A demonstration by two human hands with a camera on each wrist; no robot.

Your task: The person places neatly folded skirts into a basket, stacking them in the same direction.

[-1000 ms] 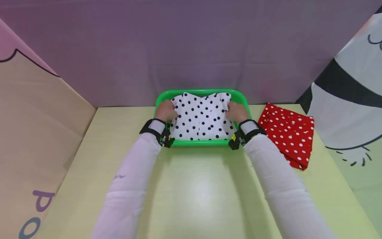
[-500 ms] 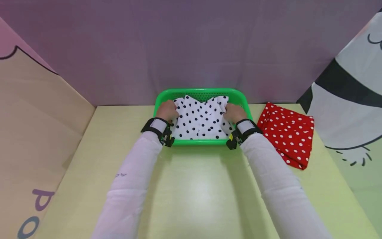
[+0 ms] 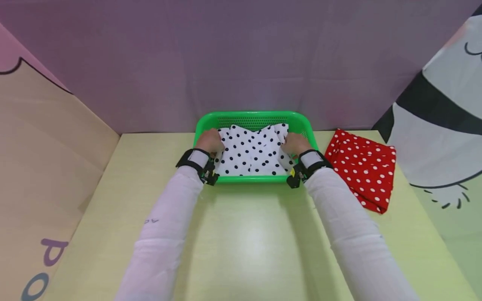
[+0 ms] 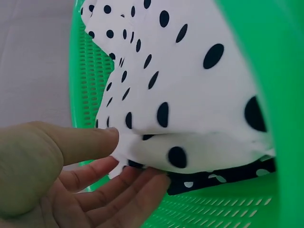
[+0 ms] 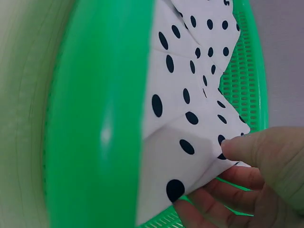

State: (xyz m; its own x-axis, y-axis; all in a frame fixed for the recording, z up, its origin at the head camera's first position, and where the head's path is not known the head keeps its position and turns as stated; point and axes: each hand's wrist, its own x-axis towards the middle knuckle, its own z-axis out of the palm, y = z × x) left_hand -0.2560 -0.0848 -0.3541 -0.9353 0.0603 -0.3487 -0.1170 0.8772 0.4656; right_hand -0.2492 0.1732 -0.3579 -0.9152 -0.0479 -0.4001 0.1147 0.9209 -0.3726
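A folded white cloth with black dots (image 3: 252,150) lies inside a green plastic basket (image 3: 254,179). It looks like a garment, but its exact kind is unclear. My left hand (image 3: 210,141) pinches the cloth's left side, the thumb on top and the other fingers (image 4: 128,194) beneath, as the left wrist view shows. A strip of black fabric with white dots (image 4: 223,178) shows under that side. At the opposite side, my right hand (image 3: 296,144) pinches the cloth the same way, thumb above and fingers (image 5: 209,202) below. Parts of both hands' fingers are hidden under the fabric.
A folded red cloth with white dots (image 3: 363,169) lies on the pale table (image 3: 248,234), right of the basket and close to my right forearm. A purple backdrop (image 3: 248,62) rises behind the basket. Printed panels flank the table on both sides.
The white cloth's far edge has come lower and nearer to me in the basket, baring more of the perforated back wall. Both hands have shifted only slightly and keep their grip.
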